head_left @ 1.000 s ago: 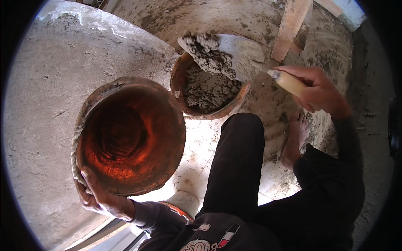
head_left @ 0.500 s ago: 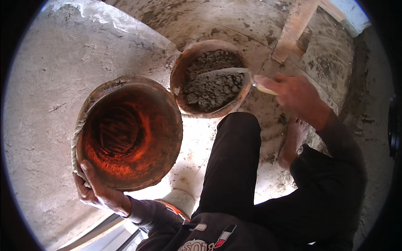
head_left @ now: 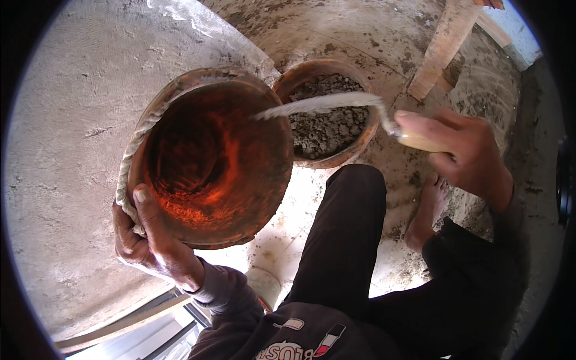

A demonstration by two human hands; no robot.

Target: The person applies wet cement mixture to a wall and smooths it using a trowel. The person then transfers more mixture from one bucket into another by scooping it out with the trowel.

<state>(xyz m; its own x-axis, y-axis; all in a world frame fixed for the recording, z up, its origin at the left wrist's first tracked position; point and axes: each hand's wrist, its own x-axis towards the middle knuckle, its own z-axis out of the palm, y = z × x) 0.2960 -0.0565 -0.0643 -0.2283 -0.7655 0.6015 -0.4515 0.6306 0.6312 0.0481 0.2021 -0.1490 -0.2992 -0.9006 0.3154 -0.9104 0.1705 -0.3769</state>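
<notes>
My left hand [head_left: 153,240] grips the rim of an orange-brown bucket [head_left: 240,210] with a twisted rope handle [head_left: 133,150]. The bucket is tilted so its inside shows, with residue on the wall and bottom. In my right hand [head_left: 465,147] is a trowel [head_left: 336,101], held by its light wooden handle. Its blade reaches left, with the tip over the bucket's opening; whether it touches the wall I cannot tell. Just behind and right stands a second bucket [head_left: 369,135] with crumbly grey mortar [head_left: 327,129] in it, partly hidden by the blade and the tilted bucket.
A rough grey plastered wall [head_left: 78,120] rises on the left. Wooden boards [head_left: 441,51] stand at the far right on the stained floor [head_left: 348,30]. My bent knee [head_left: 354,186] and bare foot [head_left: 427,210] are close by. A pale cylinder [head_left: 264,283] stands near my left forearm.
My left hand has raised the bucket and moved it right, partly covering the second bucket. The trowel has swung up from the mortar, its tip now over the held bucket.
</notes>
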